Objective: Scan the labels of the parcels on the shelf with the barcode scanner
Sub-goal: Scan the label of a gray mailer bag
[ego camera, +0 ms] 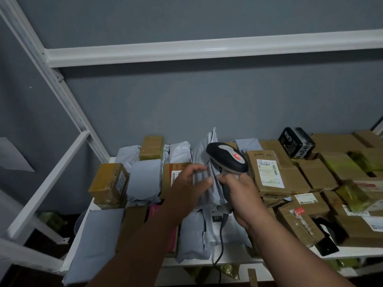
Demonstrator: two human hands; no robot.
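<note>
The right hand (240, 195) grips the handle of the grey-and-black corded barcode scanner (228, 160), fingers curled round it, its head raised over the middle of the white metal shelf (352, 250). The left hand (187, 189) pinches an upright, crumpled pale grey plastic mailer bag (204, 154) between thumb and fingers, just beside the scanner. That bag stands among other grey bags and brown cardboard boxes (271, 172) packed tightly across the shelf. The label on the held bag is not visible, so the scan could miss: folds in the soft plastic may crease the barcode, or the scanner may read the white label (268, 171) on the neighbouring box instead. The dangling cable (220, 243) could also snag on parcels.
</note>
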